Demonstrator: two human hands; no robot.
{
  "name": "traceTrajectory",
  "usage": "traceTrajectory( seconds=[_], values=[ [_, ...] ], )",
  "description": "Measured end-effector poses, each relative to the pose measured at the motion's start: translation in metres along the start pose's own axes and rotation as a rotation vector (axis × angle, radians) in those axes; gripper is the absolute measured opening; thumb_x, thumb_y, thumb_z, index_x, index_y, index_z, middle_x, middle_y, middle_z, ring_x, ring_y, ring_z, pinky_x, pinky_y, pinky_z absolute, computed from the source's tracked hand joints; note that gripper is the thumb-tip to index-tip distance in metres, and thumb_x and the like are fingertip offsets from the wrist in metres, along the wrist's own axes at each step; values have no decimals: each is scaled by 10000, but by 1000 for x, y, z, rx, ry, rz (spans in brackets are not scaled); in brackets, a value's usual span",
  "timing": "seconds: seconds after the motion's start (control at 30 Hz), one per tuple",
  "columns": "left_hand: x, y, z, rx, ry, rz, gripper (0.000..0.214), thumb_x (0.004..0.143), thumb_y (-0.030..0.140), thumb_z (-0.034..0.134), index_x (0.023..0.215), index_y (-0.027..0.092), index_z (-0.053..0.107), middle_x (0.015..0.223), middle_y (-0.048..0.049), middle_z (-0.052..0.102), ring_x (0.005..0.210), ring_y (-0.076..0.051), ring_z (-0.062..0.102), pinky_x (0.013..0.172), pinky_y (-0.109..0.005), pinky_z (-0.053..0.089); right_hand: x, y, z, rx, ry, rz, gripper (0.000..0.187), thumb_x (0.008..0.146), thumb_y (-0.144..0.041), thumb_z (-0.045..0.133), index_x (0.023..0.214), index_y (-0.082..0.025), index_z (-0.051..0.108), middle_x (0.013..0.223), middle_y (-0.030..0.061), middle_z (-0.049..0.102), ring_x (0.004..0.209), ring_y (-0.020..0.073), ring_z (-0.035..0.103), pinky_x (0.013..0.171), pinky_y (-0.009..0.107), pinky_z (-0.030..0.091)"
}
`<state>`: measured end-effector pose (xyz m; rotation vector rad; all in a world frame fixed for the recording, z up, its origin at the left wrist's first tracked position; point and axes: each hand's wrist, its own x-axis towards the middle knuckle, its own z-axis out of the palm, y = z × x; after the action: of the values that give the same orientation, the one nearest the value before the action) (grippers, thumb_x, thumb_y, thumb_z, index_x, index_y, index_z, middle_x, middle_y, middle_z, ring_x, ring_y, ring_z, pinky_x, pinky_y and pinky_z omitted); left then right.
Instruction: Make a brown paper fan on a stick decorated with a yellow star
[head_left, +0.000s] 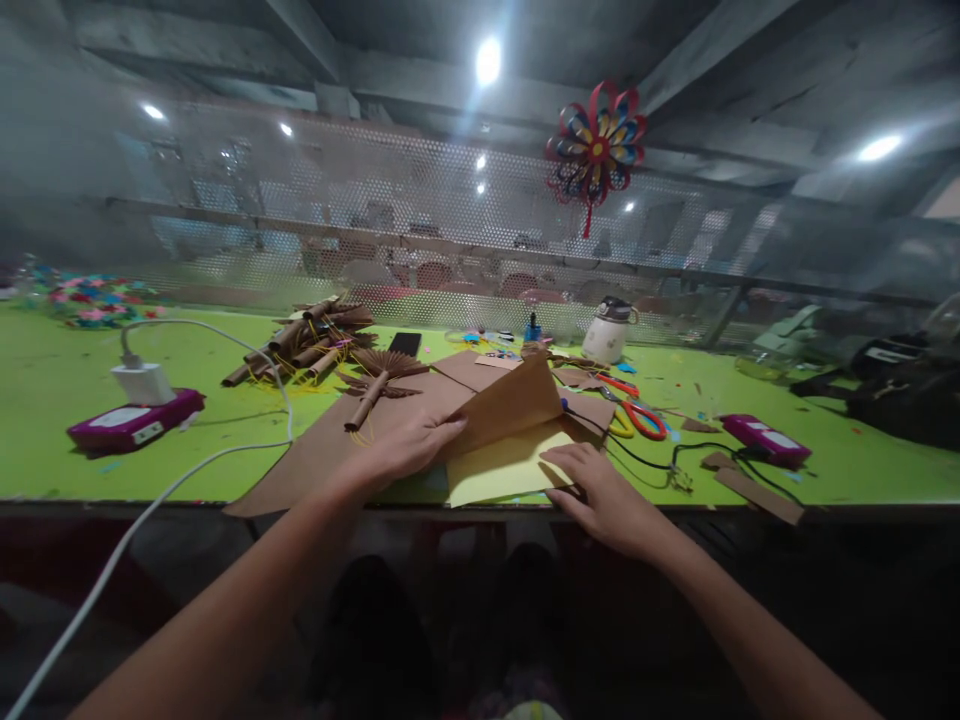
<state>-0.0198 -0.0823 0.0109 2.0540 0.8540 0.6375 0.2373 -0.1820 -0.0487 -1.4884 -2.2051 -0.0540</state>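
At the green table (45,400), a yellow sheet (499,472) stretches lengthwise left to right, its right end under the nearer, half-curled right hand (604,492), grip unclear, the left hand (416,447) pinching a brown sheet (514,403) tilted above.

Scissors (654,437) and a black cable (645,461) lay in the way beyond the right hand (598,492). Between the white jug (604,342) and purple power strip (763,441), green tabletop (697,380) gave passage.
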Motion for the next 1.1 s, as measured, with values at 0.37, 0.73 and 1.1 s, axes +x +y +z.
traceTrajectory(
  seconds=[0.37, 0.73, 1.1],
  values=[
    [2, 9, 1, 291, -103, -1, 386, 795, 425, 471, 1003, 180, 686, 855, -40, 688, 802, -201, 576, 698, -250, 403, 27, 16, -5, -107, 33, -52, 218, 845, -169, 504, 781, -185, 711, 767, 87, 677, 747, 202, 606, 657, 288, 448],
    [16, -4, 9, 693, 55, -62, 268, 786, 305, 472, 774, 142, 684, 652, -90, 631, 563, -151, 492, 552, -263, 292, 55, 11, -28, -101, 414, -195, 161, 854, -176, 514, 798, -171, 665, 816, 99, 662, 804, 223, 581, 740, 365, 462],
    [14, 1, 7, 584, 158, -16, 235, 764, 317, 511, 637, 153, 621, 598, -83, 571, 552, -181, 490, 575, -293, 287, 16, 23, -4, -290, -78, -125, 164, 826, -126, 511, 925, -173, 633, 903, 112, 638, 900, 237, 557, 759, 342, 460]
  ],
)
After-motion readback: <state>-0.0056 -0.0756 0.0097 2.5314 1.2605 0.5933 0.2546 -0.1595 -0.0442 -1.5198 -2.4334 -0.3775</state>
